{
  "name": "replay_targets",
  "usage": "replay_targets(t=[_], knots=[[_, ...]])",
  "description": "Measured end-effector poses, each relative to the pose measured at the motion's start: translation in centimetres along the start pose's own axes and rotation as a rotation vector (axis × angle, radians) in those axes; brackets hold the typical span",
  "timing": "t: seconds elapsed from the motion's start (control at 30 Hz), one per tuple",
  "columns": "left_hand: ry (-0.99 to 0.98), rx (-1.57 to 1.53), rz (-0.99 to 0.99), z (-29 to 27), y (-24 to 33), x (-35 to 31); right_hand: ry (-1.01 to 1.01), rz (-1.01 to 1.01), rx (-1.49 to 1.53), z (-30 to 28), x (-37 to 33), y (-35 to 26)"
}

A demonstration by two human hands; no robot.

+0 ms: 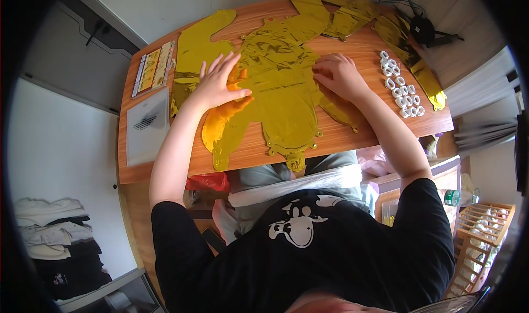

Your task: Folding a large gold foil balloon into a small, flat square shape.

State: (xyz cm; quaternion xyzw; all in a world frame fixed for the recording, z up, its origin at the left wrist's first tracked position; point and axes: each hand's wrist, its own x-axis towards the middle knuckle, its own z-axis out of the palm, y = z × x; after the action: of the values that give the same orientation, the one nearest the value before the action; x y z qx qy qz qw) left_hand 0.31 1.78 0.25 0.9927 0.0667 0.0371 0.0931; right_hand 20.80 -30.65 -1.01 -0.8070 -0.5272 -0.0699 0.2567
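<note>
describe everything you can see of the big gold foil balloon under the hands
The gold foil balloon is a flat, uninflated sheet of shiny, crinkled metallic film with a scalloped outline and small tabs along its edge. It lies spread on the wooden table, its lower tip hanging just over the near edge. The left hand presses flat on its left side, fingers spread; the right hand pinches its upper right part. More gold foil pieces overlap it behind.

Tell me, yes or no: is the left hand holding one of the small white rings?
No. The left hand lies flat, fingers spread, on the gold foil balloon; the white rings sit untouched beyond the right hand.
</note>
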Motion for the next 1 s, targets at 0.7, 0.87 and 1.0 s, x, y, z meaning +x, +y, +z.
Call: replay_targets(t=[0.7,0.87,1.0], knots=[[-0.065,0.031,0.105,2.6,1.6,1.4,0.0,-0.013,0.015,0.0,-0.1,-0.1],[-0.015,-0.001,0.126,2.7,1.5,1.3,-0.019,0.011,0.002,-0.4,0.0,-0.6],[0.019,-0.033,0.122,2.7,1.5,1.3,-0.018,0.007,0.012,-0.4,0.1,-0.6]])
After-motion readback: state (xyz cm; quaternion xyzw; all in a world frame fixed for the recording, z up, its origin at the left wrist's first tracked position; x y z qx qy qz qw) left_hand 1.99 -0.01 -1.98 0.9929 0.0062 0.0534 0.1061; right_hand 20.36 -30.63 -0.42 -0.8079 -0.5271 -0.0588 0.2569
